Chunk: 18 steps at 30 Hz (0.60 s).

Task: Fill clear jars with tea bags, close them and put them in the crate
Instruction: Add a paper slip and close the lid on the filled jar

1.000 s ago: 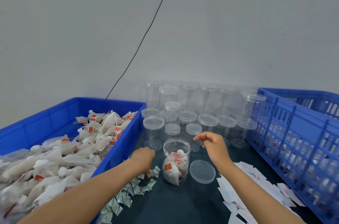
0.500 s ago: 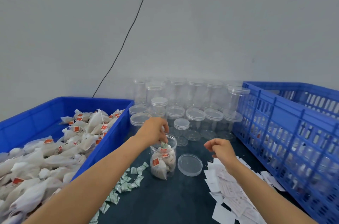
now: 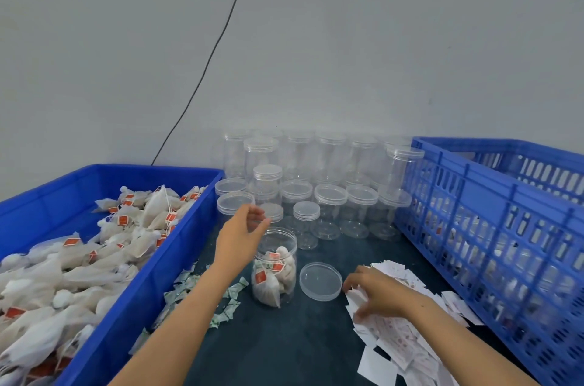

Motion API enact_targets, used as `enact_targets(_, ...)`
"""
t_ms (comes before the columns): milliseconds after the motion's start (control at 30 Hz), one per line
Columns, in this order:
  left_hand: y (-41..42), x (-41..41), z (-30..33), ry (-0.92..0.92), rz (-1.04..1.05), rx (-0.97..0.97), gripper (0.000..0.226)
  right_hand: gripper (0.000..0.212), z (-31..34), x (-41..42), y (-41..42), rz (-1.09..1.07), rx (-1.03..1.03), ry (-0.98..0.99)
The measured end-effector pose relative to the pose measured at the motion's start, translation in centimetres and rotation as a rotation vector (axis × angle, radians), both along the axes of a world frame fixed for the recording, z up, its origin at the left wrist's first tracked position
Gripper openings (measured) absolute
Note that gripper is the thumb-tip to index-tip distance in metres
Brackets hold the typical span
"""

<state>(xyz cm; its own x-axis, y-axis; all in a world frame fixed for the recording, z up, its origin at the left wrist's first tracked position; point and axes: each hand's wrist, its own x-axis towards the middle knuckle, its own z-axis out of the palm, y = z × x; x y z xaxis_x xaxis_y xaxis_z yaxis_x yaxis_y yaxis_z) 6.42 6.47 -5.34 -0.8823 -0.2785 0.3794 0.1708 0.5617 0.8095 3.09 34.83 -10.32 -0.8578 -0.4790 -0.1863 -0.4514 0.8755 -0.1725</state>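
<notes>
Grey wall is backing a dark table [image 3: 284, 347]. Flanking it are a bin [image 3: 132, 306] of tea bags [image 3: 94, 259] and a crate [image 3: 505, 227]. Between them an open jar [image 3: 275, 265] is standing beside its lid [image 3: 320, 280]. Left hand [image 3: 241, 238] is hovering slack-fingered; right hand [image 3: 379, 294] is pinching a slip [image 3: 355, 295].

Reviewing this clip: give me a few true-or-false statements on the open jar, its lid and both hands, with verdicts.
1. The open jar holds tea bags. True.
2. The loose lid sits on the jar. False: it lies flat on the table, to the jar's right.
3. The right hand is on the paper slips. True.
4. The left hand grips a tea bag from the blue bin. False: it hangs above the jar's mouth, fingers relaxed, holding nothing.
</notes>
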Motion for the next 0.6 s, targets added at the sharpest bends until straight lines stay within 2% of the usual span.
enact_targets(100, 0.6, 0.8, -2.7, 0.045, -0.086, 0.291, 0.028, 0.044, -0.4, 0.3, 0.0, 0.009, 0.023, 0.075)
enact_targets(167, 0.9, 1.2, -4.1, 0.065, -0.168, 0.386, 0.042, 0.034, -0.6, 0.4, -0.2, 0.041, 0.073, 0.167)
enact_targets(233, 1.0, 1.4, -5.6, 0.05, -0.231, 0.411, 0.062, 0.03, -0.9, 0.6, -0.3, 0.078, 0.121, 0.242)
enact_targets(300, 1.3, 1.2, -6.9, 0.022, -0.253, 0.381, 0.083, 0.037, -1.0, 0.6, -0.2, 0.089, 0.13, 0.249)
enact_targets(367, 1.6, 1.0, -7.6, 0.007, -0.243, 0.345, 0.095, 0.046, -0.9, 0.6, 0.1, 0.086, 0.118, 0.207)
enact_targets(467, 1.8, 0.3, -8.1, 0.032, -0.21, 0.335, 0.09, 0.046, -0.7, 0.9, 0.5, 0.103, 0.111, 0.197)
enact_targets(600, 2.1, -0.4, -8.2, 0.039, -0.195, 0.332, 0.082, 0.033, -1.2, 1.5, 0.5, 0.144, 0.118, 0.314)
